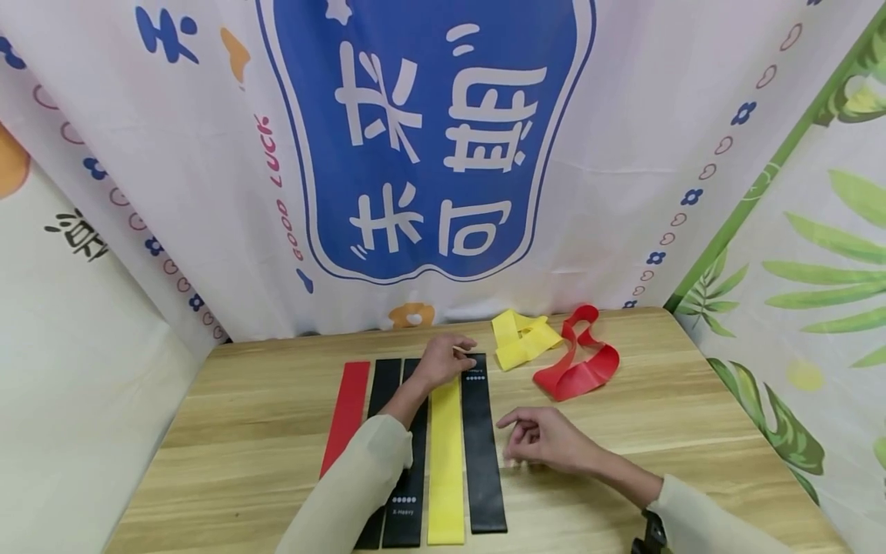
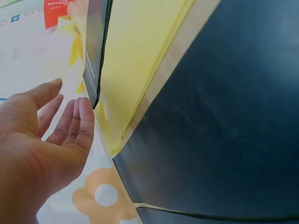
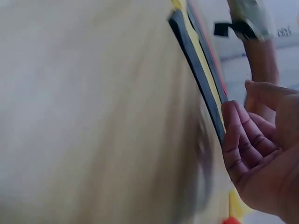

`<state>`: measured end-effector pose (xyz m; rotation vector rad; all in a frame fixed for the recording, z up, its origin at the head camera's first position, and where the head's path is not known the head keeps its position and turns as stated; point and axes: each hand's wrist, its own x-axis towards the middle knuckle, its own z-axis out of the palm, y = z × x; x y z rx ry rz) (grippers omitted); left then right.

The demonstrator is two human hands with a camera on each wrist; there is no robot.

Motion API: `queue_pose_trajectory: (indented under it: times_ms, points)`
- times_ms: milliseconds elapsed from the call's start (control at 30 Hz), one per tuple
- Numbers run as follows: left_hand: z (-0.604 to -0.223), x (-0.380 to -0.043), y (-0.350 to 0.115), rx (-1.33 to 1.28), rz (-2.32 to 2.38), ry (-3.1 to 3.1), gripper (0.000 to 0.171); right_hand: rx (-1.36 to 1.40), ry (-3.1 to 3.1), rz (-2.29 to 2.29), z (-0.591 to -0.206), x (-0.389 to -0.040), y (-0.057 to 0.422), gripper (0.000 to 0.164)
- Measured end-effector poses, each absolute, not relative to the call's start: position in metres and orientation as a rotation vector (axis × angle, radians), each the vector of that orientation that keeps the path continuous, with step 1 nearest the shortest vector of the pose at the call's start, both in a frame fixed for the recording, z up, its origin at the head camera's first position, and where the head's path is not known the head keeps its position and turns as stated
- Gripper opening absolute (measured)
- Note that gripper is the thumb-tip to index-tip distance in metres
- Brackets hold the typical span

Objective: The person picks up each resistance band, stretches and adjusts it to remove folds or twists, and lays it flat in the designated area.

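Observation:
Flat resistance bands lie side by side: a red band, two black ones, a yellow band and, rightmost, a black band with pale dots and lettering at its far end. My left hand is at that far end, fingers loosely bent; in the left wrist view its fingertips are beside the black band's corner and grip nothing. To the right of the same band, my right hand hovers with loosely curled fingers, holding nothing. The left sleeve covers part of the red and black bands.
A crumpled yellow band and a looped red band lie at the back right of the wooden table. Behind the table's far edge hangs a printed curtain, with a leaf-patterned cloth on the right.

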<state>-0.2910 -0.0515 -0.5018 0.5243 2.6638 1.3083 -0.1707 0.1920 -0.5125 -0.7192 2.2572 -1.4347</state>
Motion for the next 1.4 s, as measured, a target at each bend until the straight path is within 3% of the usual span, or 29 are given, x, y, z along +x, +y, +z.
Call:
queue_pose_trajectory:
  times_ms: [300, 633, 933, 1400]
  points:
    - [-0.5, -0.287, -0.042, 0.566, 1.351, 2.639, 0.037, -0.73, 2.488, -1.456, -0.501, -0.207, 0.217, 0.036]
    - [-0.499, -0.286, -0.026, 0.612, 1.452, 2.612, 0.045, -0.517, 2.599, -1.469, -0.494, -0.237, 0.237, 0.041]
    - [-0.502, -0.288, -0.014, 0.643, 1.508, 2.564, 0.043, -0.487, 2.668, -1.509, -0.489, -0.265, 0.247, 0.042]
    - [-0.514, -0.294, 0.001, 0.568, 1.484, 2.599, 0.044, -0.421, 2.784, -1.439, -0.503, -0.296, 0.259, 0.056]
